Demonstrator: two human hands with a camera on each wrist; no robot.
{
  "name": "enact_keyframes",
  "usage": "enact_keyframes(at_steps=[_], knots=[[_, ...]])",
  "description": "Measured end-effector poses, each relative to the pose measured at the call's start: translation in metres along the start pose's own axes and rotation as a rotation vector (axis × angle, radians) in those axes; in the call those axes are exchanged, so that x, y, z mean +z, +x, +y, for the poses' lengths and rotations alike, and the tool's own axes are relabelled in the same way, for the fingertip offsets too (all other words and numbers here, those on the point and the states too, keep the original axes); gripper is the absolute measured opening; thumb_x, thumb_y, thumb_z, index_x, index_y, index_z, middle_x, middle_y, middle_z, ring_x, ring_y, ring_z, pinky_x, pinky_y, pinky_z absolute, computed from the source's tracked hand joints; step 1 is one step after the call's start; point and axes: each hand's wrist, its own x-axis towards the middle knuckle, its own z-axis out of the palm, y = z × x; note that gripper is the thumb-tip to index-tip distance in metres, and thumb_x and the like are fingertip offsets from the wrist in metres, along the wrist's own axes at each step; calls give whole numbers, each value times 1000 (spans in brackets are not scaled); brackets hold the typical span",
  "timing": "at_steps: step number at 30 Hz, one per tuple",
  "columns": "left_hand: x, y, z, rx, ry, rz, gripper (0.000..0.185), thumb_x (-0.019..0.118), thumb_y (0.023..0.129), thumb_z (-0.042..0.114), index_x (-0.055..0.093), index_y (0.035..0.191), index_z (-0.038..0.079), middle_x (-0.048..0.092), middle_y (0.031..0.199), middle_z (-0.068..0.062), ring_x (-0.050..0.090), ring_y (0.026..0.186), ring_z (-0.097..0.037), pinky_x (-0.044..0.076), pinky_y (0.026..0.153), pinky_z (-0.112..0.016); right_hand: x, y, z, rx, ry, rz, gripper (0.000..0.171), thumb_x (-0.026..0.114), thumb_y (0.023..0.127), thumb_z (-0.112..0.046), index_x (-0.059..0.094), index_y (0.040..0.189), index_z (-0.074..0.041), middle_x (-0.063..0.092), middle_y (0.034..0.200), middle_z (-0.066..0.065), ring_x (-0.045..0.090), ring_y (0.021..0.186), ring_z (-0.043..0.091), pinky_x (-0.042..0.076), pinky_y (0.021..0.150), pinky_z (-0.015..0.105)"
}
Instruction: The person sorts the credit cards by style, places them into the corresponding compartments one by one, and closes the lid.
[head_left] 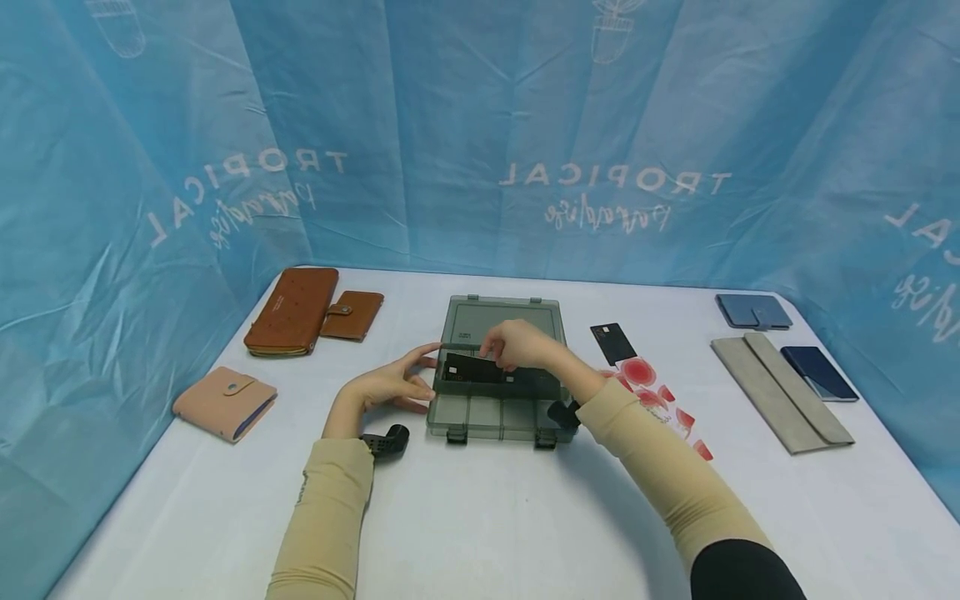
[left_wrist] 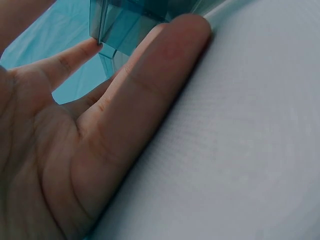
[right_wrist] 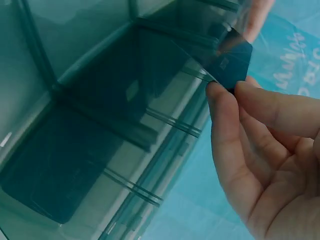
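A translucent grey-green plastic compartment box (head_left: 483, 417) lies with its lid (head_left: 498, 312) folded back. My right hand (head_left: 521, 343) is over its back row, and in the right wrist view the thumb and index finger pinch a corner of a black card (right_wrist: 232, 62). That card dips into the box. Another black card (right_wrist: 52, 165) lies inside, seen through the tinted plastic. My left hand (head_left: 393, 383) is at the box's left side, fingers spread, fingertips right at its wall. In the left wrist view its fingers are extended beside the box (left_wrist: 132, 25).
Right of the box lie a black card (head_left: 613, 343) and a red-patterned sheet (head_left: 660, 400), partly under the right forearm. Brown wallets (head_left: 292, 310) (head_left: 354, 315) and a pink-tan wallet (head_left: 225, 402) sit left. A blue wallet (head_left: 753, 311), grey pouch (head_left: 780, 392) and navy case (head_left: 819, 372) lie right.
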Motion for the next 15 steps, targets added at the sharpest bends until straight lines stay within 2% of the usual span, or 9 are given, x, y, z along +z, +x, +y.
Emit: enact_keyframes(at_steps=[6,11,15], knots=[[-1,0,0,-1,5,-1,91,68,82,5,9,149,22,13,147,-19,59,90,-20,51,85,-48,5,3,-1,17,-12,-2,31,45,82,16,65,95,-4,62,83,7,58,68,19,48,59,26],[-1,0,0,-1,10,-3,91,68,82,4,9,149,22,14,147,-19,59,91,-20,51,85,-48,6,5,0,67,-70,-58,30,51,87,6,63,110,-9,62,84,10,55,62,18,43,55,25],[-1,-1,1,-2,19,-3,91,68,82,5,9,149,22,13,147,-19,59,91,-20,51,85,-47,5,5,0,132,-85,-138,36,55,91,-5,55,125,-14,60,93,12,56,61,18,50,59,31]])
